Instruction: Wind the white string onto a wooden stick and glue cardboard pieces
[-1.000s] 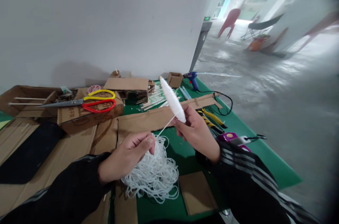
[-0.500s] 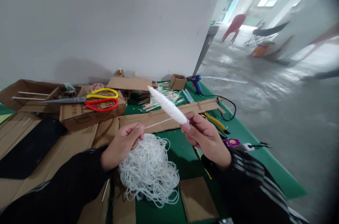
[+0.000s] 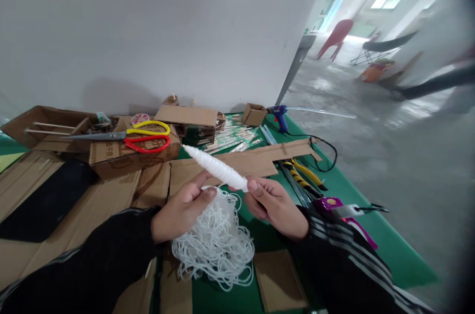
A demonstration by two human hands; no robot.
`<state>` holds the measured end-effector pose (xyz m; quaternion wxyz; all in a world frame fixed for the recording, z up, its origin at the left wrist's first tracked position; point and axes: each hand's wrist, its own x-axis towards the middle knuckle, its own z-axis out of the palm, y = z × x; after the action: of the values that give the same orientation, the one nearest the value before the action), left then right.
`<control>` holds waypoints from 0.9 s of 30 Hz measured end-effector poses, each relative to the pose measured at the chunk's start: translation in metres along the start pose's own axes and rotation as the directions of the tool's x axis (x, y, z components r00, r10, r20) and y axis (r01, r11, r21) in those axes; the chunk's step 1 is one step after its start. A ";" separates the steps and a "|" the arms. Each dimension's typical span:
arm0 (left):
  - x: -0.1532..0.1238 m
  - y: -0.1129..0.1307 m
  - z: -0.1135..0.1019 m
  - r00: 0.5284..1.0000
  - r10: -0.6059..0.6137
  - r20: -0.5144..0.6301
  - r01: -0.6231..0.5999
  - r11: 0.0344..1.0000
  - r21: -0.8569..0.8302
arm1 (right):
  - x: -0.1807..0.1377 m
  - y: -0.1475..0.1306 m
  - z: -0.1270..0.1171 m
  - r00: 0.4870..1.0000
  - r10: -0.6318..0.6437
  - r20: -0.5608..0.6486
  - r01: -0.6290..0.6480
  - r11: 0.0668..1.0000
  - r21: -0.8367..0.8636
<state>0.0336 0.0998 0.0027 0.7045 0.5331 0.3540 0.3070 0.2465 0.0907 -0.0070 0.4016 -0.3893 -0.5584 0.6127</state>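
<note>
A tapered stick wound with white cord [image 3: 217,168] tilts up to the left, its bare tip pointing away. My right hand [image 3: 274,202] grips its thick lower end between thumb and fingers. Close under the winding, my left hand [image 3: 187,205] pinches a strand of the cord that runs to the wound stick; its index finger is partly behind the winding. Below both hands lies a loose tangled heap of white cord [image 3: 215,245] on the green table.
Large scissors [image 3: 148,137] with yellow and red handles rest on a cardboard box [image 3: 133,160] at the left. Farther back are packets of sticks [image 3: 237,133] and a blue glue gun [image 3: 280,117]. Yellow-black pliers [image 3: 306,175] and a purple tool [image 3: 330,202] lie right.
The wound stick has come down and left, turning flatter. My right hand moved with it, and my left hand came closer, shortening the visible strand between them. The view shifted slightly.
</note>
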 end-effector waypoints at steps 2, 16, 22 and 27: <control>-0.001 0.000 -0.001 0.999 -0.018 0.037 0.019 1.000 -0.020 | 0.001 0.000 0.001 1.000 -0.012 -0.011 0.012 0.999 -0.040; 0.001 -0.005 -0.001 0.989 0.092 -0.113 -0.099 0.993 -0.064 | 0.000 0.001 0.008 0.995 -0.102 -0.009 0.098 0.978 -0.183; 0.002 -0.004 -0.004 0.992 0.094 -0.087 -0.097 0.994 -0.041 | -0.002 0.001 0.004 0.989 -0.137 0.054 0.147 0.891 -0.430; 0.001 0.004 -0.002 0.997 0.025 -0.071 -0.014 0.988 0.155 | 0.000 0.003 0.000 0.969 -0.233 -0.080 0.160 0.842 -0.516</control>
<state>0.0318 0.1023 0.0057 0.6448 0.5778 0.3967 0.3048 0.2461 0.0903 -0.0101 0.3844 -0.4634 -0.7067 0.3716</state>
